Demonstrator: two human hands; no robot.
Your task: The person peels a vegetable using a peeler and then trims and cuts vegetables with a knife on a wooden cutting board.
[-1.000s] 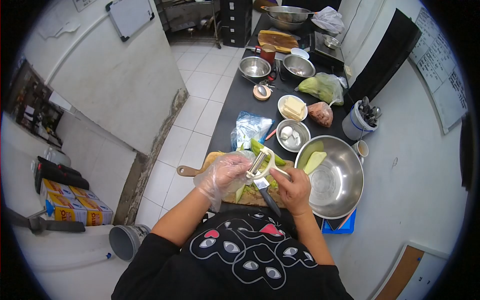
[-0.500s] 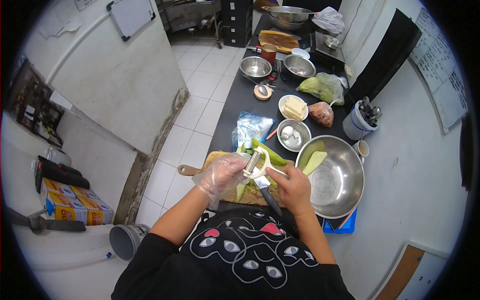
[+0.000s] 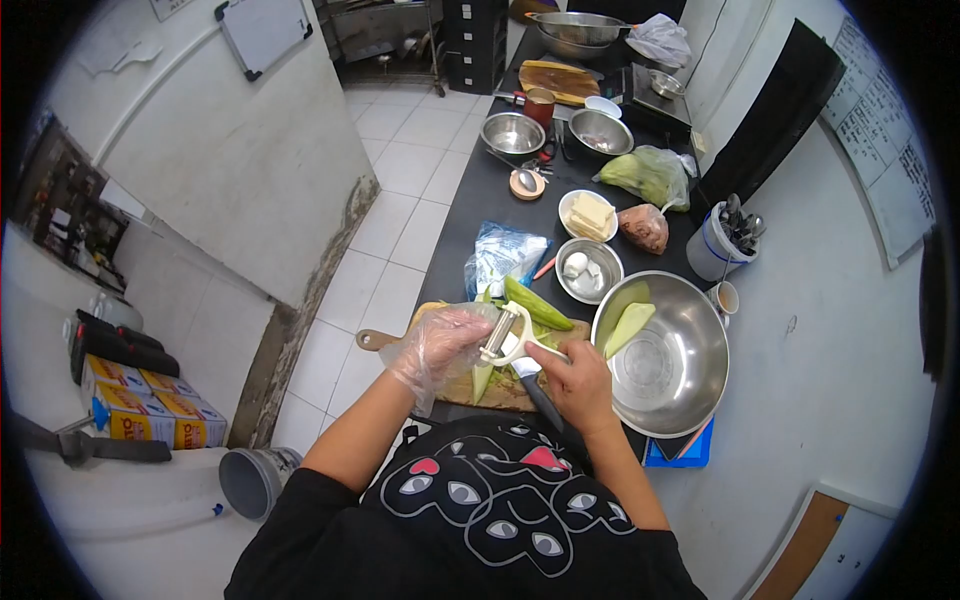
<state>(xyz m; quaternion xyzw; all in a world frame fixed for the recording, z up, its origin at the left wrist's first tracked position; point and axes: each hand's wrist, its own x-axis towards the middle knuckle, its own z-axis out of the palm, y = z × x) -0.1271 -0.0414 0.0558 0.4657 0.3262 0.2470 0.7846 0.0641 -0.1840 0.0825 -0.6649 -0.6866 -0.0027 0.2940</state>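
Observation:
My right hand (image 3: 575, 378) grips the handle of a white Y-shaped peeler (image 3: 517, 342), its metal blade turned toward my other hand. In a clear plastic glove, my left hand (image 3: 450, 338) has its fingers curled together at the blade's side; whether something small is pinched there is hidden. Below both hands lies a wooden cutting board (image 3: 515, 400) with green peelings. A long green fruit or vegetable (image 3: 537, 303) rests at its far side. A dark-handled knife (image 3: 540, 398) lies across the near edge. Inside the big steel bowl (image 3: 665, 385) is a pale peeled piece (image 3: 630, 327).
Beyond the board are a blue-white plastic bag (image 3: 503, 262), a small steel bowl (image 3: 590, 285) with white pieces, a bowl of yellow blocks (image 3: 588, 215), a bag of green produce (image 3: 645, 178) and a bag of brownish food (image 3: 643, 230). A utensil bucket (image 3: 718, 250) stands by the wall.
The peeler and my right hand have shifted slightly left and down, with the peeler head tilting a little. My left hand has moved slightly, staying beside the blade.

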